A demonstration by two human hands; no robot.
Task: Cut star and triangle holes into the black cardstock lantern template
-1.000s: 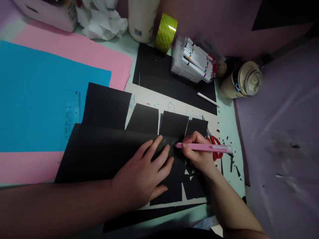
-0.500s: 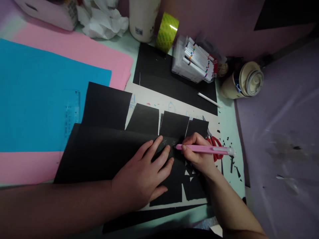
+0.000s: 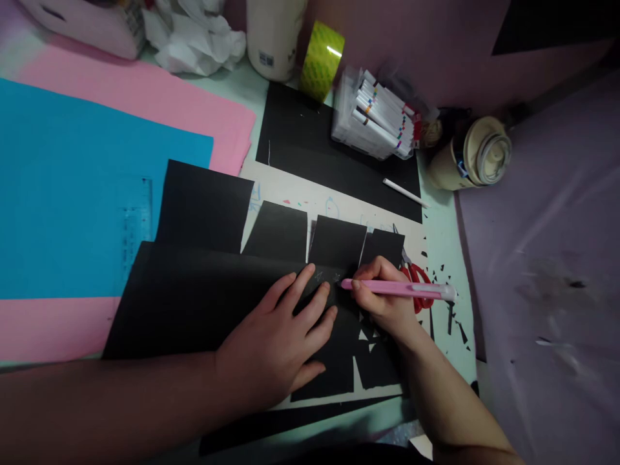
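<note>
A large black paper [image 3: 203,284] with flaps cut along its far and near edges lies over a white sheet. My left hand [image 3: 281,336] rests flat on it, fingers spread, holding nothing. To its right, my right hand [image 3: 385,297] is closed around a pink pen [image 3: 392,289], whose tip touches the paper close to my left fingertips. Two small star outlines [image 3: 318,276] show between the pen tip and those fingertips. Red-handled scissors [image 3: 422,287] lie partly hidden behind my right hand.
Blue paper [image 3: 72,194] with a clear ruler [image 3: 135,223] covers pink sheets at left. Farther back stand yellow tape [image 3: 321,61], a box of markers [image 3: 378,116] and a lidded cup [image 3: 472,155]. Black scraps [image 3: 462,332] lie at right.
The view has shifted very slightly. Both hands keep nearly the same place on the black paper, with the pen still in my right hand.
</note>
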